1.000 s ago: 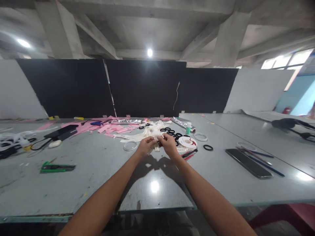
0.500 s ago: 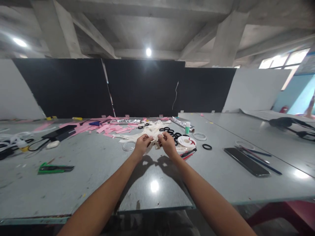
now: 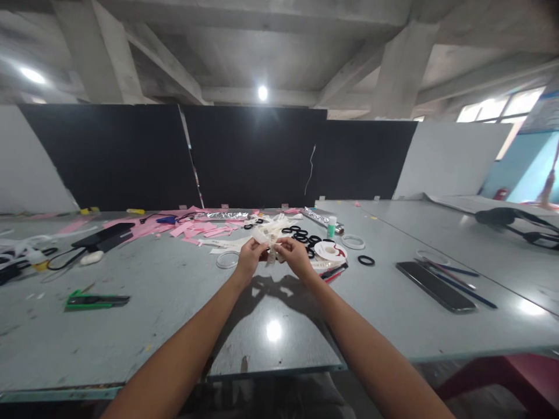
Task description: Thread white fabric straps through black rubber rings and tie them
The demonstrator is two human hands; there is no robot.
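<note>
Both my hands meet above the middle of the grey table [image 3: 174, 326]. My left hand [image 3: 250, 257] and my right hand [image 3: 296, 256] are closed, pinching a small strip of white ribbon [image 3: 271, 255] between them. The strip hangs down between the fingertips. Just beyond lie a pile of white ribbon pieces [image 3: 266, 230], several black rings [image 3: 301, 235] and a clear ring [image 3: 226, 259].
Pink strips [image 3: 205, 230] litter the far middle. A white tape roll [image 3: 332, 251], a black ring [image 3: 365, 260], red and black pens [image 3: 334, 272], a dark phone [image 3: 433, 286] and pencils [image 3: 458, 285] lie right. A green cutter [image 3: 94, 300] and black device [image 3: 102, 234] lie left.
My hands have lifted slightly and shifted the white strip between the fingers; it now hangs more upright. The view has drifted a little.
</note>
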